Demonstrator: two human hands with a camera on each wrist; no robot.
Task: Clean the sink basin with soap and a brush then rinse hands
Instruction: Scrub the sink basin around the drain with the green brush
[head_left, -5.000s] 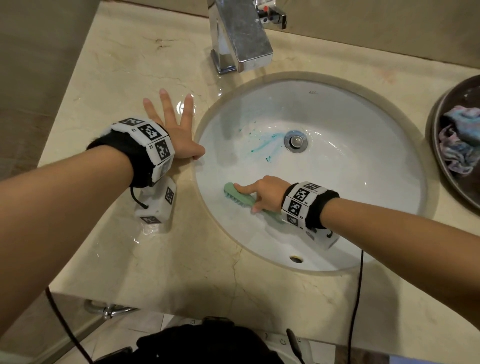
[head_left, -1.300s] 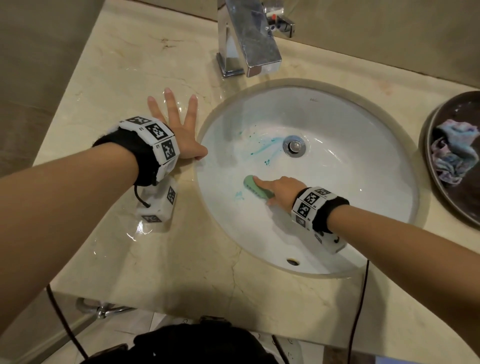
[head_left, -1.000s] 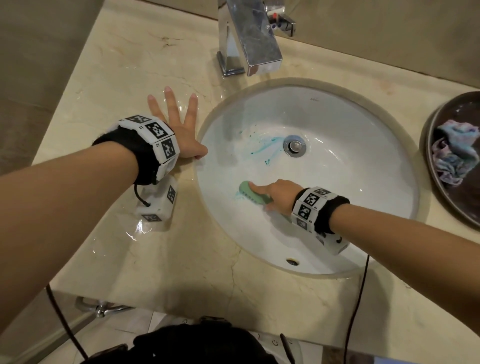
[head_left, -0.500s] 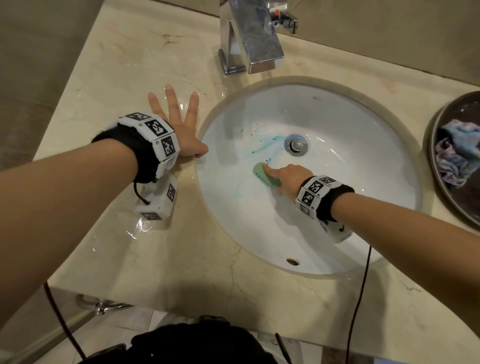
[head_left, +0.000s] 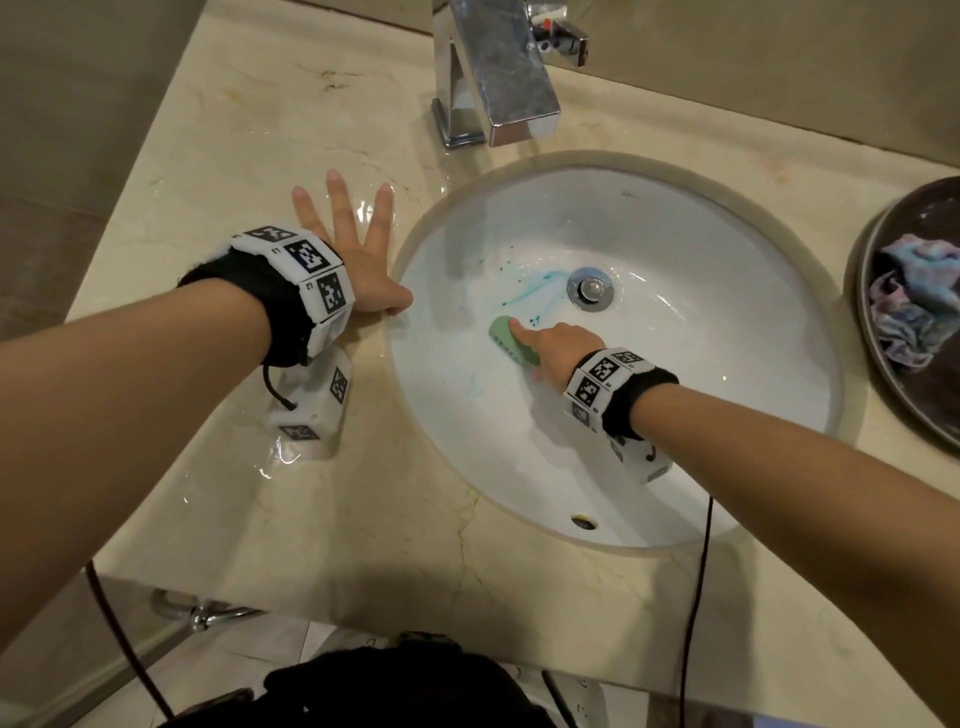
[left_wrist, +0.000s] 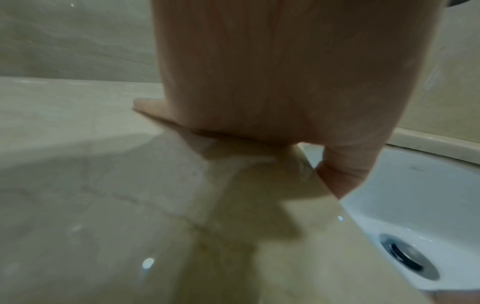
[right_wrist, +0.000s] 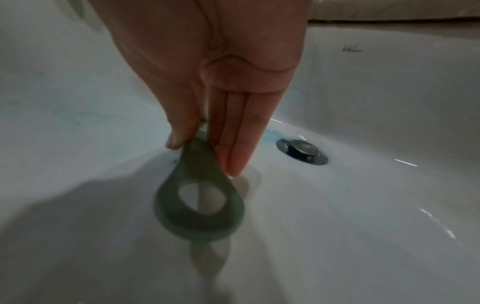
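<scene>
Head view gives me the clearest read: my right hand (head_left: 553, 349) is down inside the sink basin (head_left: 727, 332), fingers and thumb curled round the handle of the green brush (head_left: 506, 340), forefinger laid along its back, I judge to press the bristles onto the porcelain. The brush head sits just beside the teal soap streaks (head_left: 535, 291), near the drain (head_left: 590, 287), so the scrubbing is where the soap is (most of the bowl looks unscrubbed, as far as I can judge). My left hand (head_left: 358, 260) lies flat on the wet countertop (head_left: 218, 156), fingers spread, thumb at the basin's edge, likely bracing me as I lean. The faucet (head_left: 498, 73) shows no water running, so rinsing seems some way off.
</scene>
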